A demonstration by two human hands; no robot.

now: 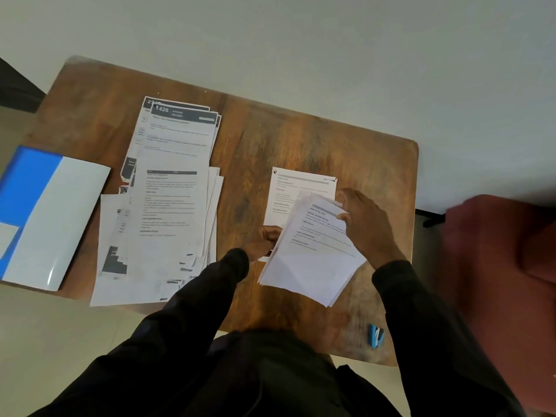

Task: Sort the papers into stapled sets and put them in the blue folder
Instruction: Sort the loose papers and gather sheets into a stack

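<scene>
Sheaf (pixel 313 254) of papers, centre-right of frame, over the table (pixel 255 139). Left hand (pixel 266 239) curls round its left edge; right hand (pixel 365 224) pinches the upper corner. Light and floppy, and the sheets likely slip and fan. Best held at opposite edges and squared. The blue folder (pixel 27 188) lies far left, the stapler (pixel 376 336) lower right.
</scene>
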